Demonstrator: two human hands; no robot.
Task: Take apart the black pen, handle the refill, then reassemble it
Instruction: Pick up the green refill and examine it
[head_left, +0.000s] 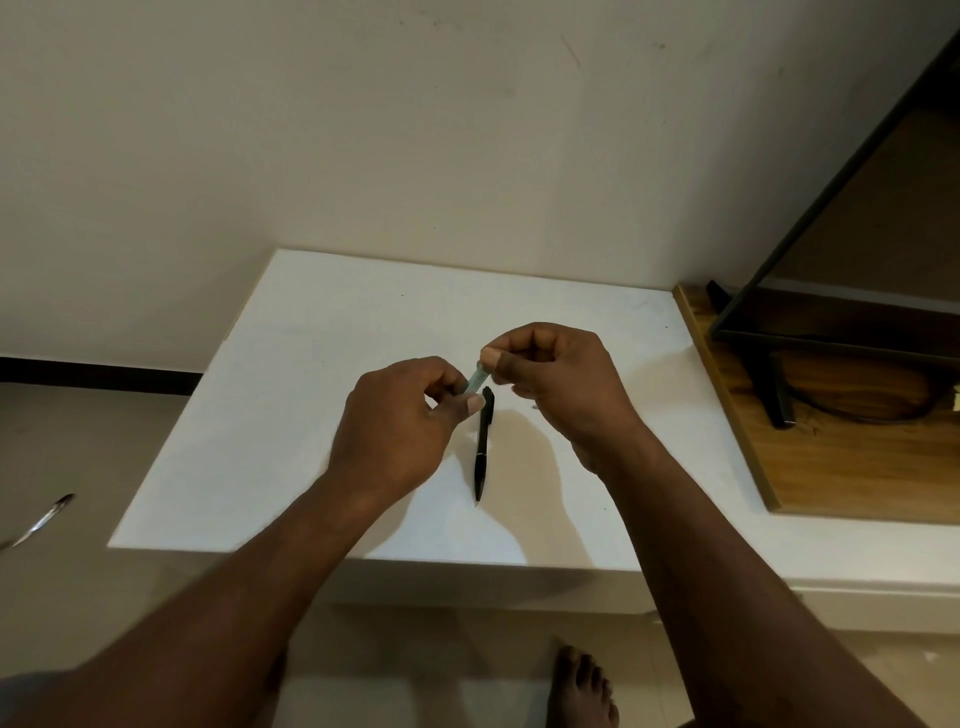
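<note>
Plainly we are at the handling part: a short pale tube (477, 378), which we take to be the refill though it is too small to be sure, is held in the air between both hands. Our left hand (400, 415) pinches its near, lower end between thumb and forefinger; our right hand (556, 379) pinches the far, upper end the same way, with the remaining fingers of both hands curled in toward the palms. The tube slants up and to the right between the two pinches.

To do this well, we should grip lightly at the very ends, keep the tube straight instead of flexing it, and stay over the white table (311, 415) so a slip lands on it and not on the floor.

The black pen (482, 447) lies flat on the table just below the hands, tip toward the near edge, clip end far. Whether its barrel is unscrewed we cannot tell from here.

Both forearms reach in from the near side and converge above the table's middle, wrists raised clear of the surface.
</note>
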